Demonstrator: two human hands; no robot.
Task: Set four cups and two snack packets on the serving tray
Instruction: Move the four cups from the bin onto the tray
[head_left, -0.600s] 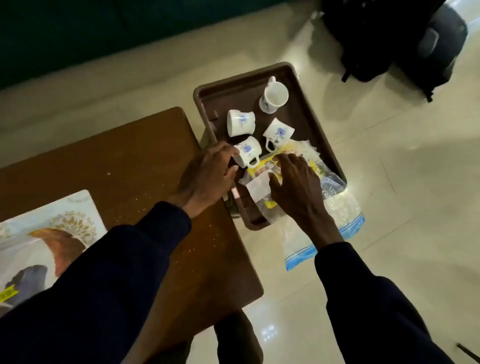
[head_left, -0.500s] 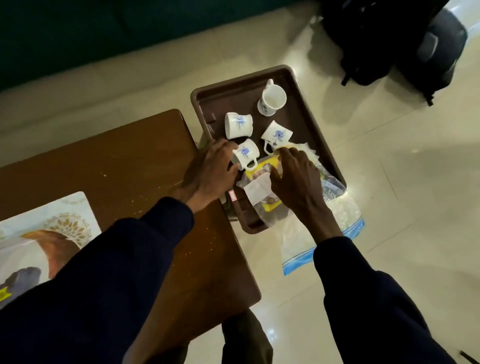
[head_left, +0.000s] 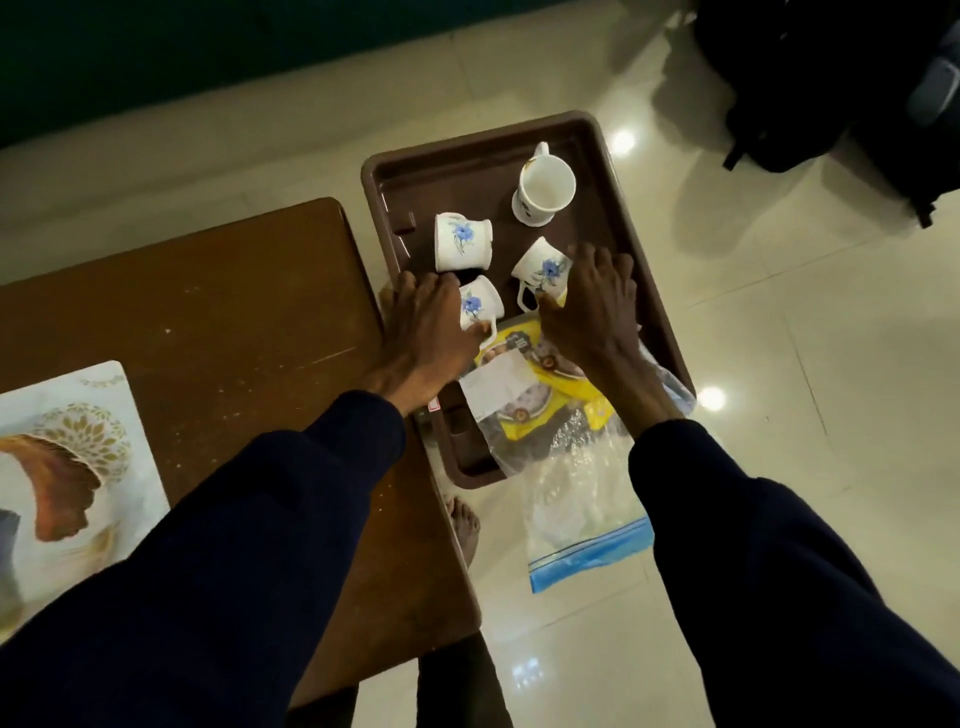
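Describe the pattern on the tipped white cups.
Blue flower print on the white ceramic cups; head view.
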